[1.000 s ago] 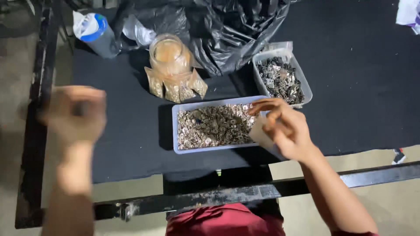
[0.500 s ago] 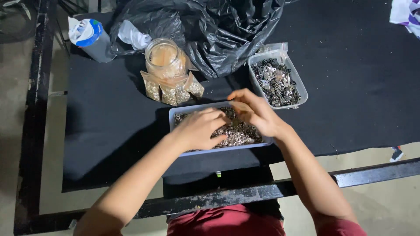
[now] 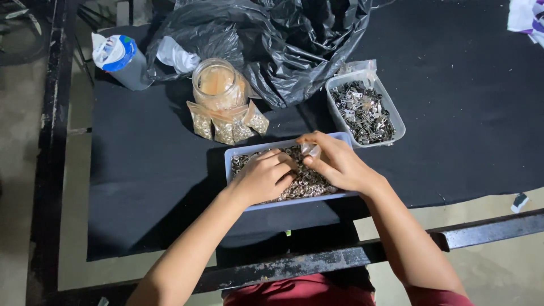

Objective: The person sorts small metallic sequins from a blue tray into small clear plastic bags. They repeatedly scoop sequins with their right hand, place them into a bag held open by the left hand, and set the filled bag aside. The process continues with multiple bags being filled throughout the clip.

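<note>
A pale blue tray (image 3: 229, 155) full of small metal pieces (image 3: 309, 185) sits at the near edge of a black cloth. My left hand (image 3: 262, 177) rests curled on the pile in the tray. My right hand (image 3: 334, 161) lies beside it over the tray and pinches a small clear plastic bag (image 3: 311, 150) at its fingertips. Whether the left fingers grip any pieces is hidden.
A second clear tray (image 3: 396, 120) of darker metal parts stands to the right. A glass jar (image 3: 217, 84) with several small filled bags (image 3: 226, 126) in front stands behind. A black plastic bag (image 3: 283, 39) lies at the back, a blue-capped container (image 3: 119, 59) at the back left. A black metal rail (image 3: 317, 262) runs along the near side.
My left hand came in from the far left and settled on the tray's pile. My right hand shifted slightly left over the tray, still with the small clear bag.
</note>
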